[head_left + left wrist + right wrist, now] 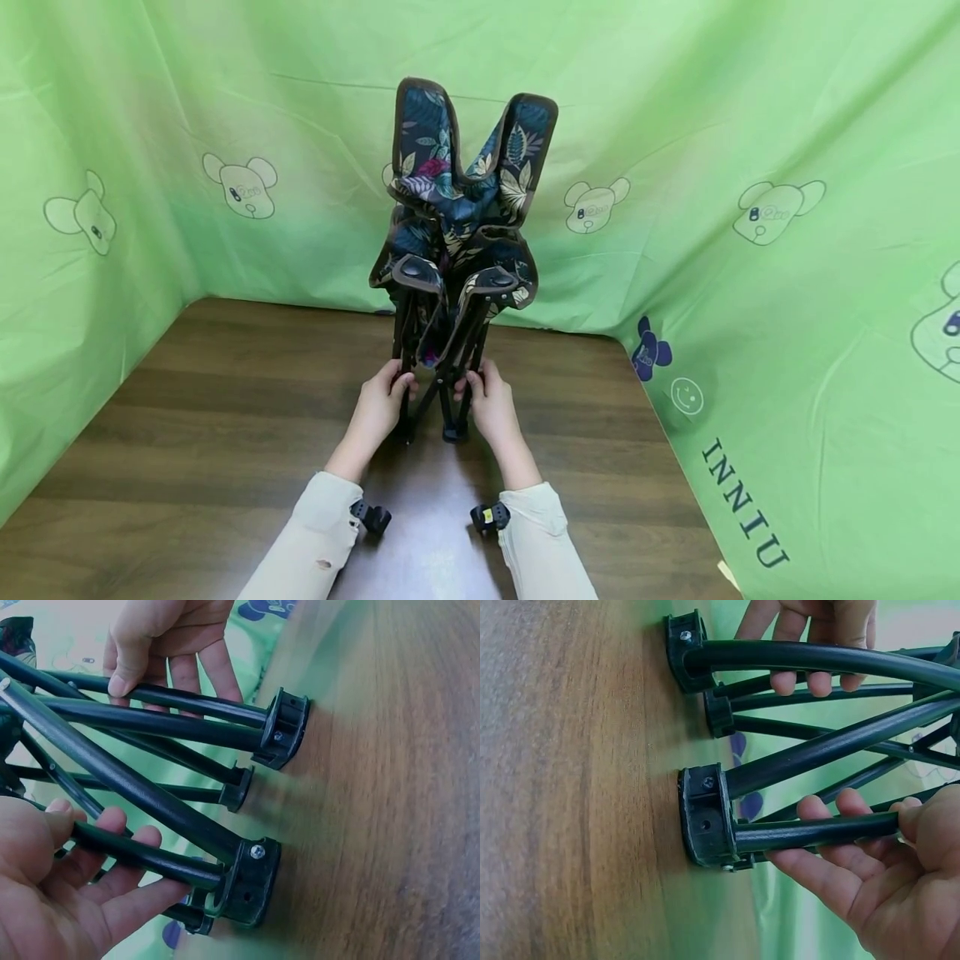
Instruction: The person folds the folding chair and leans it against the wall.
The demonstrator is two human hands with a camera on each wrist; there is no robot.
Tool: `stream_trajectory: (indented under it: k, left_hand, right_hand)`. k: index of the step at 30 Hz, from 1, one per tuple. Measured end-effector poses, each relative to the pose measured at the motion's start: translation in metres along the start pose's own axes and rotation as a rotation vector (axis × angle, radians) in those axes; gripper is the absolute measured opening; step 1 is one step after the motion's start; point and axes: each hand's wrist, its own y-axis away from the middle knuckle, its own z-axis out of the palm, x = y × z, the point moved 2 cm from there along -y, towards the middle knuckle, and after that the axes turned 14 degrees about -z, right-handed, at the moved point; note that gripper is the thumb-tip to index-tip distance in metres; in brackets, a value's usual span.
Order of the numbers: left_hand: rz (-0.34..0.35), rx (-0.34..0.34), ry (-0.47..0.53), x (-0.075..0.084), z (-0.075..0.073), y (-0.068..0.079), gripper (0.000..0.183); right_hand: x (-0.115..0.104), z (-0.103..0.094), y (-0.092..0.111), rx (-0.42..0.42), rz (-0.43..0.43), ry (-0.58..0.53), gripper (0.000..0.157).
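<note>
A folding chair [450, 200] with dark blue leaf-print fabric and brown edging stands upright, partly folded, its black tube legs drawn close together. Low on one front leg, my left hand [380, 397] pinches the tube [142, 853] between thumb and fingers. My right hand [489, 404] grips the matching tube [817, 832] on the other side, its thumb on top and fingers beneath. Black plastic feet [259, 885] with screws cap the leg ends close to the wooden tabletop. In the head view the rear legs are partly hidden behind the front ones.
The brown wood-grain table [247, 433] lies under the chair. Green cloth [675, 100] printed with bear heads hangs behind and along both sides, near the chair's back. A small black camera [372, 517] is strapped at the left wrist, another camera [491, 517] at the right.
</note>
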Motion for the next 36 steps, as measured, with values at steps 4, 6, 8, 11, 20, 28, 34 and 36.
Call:
stream_trajectory:
  k: [4, 6, 8, 11, 20, 28, 34, 36]
  left_hand:
    - [-0.012, -0.043, 0.036, -0.0030, -0.0004, -0.0016, 0.017]
    - [-0.016, -0.065, 0.048, -0.0041, -0.0005, -0.0028, 0.020]
    - [-0.017, -0.087, 0.059, -0.0050, -0.0006, -0.0038, 0.022]
    - [-0.028, -0.117, 0.074, -0.0066, -0.0007, -0.0048, 0.023]
    - [-0.023, -0.126, 0.084, -0.0101, -0.0011, -0.0030, 0.015]
    - [-0.011, -0.102, 0.078, -0.0075, -0.0008, -0.0027, 0.012]
    - [0.010, -0.093, 0.061, -0.0085, -0.0007, -0.0028, 0.019]
    - [0.013, -0.093, 0.058, -0.0083, -0.0009, -0.0027, 0.020]
  right_hand:
    - [-0.0005, 0.0012, 0.0005, 0.016, -0.017, 0.012, 0.012]
    - [-0.0012, 0.0020, 0.0002, 0.031, -0.028, 0.016, 0.011]
    - [-0.0019, 0.0028, 0.0000, 0.045, -0.041, 0.020, 0.011]
    - [-0.0026, 0.0041, 0.0006, 0.053, -0.053, 0.026, 0.013]
    - [-0.0023, 0.0046, 0.0038, 0.031, -0.067, 0.071, 0.014]
    - [-0.0035, 0.0037, 0.0023, 0.045, -0.082, 0.096, 0.013]
    - [-0.0034, 0.0036, 0.0024, 0.046, -0.053, 0.100, 0.013]
    - [-0.0041, 0.0038, 0.0023, 0.048, -0.045, 0.102, 0.012]
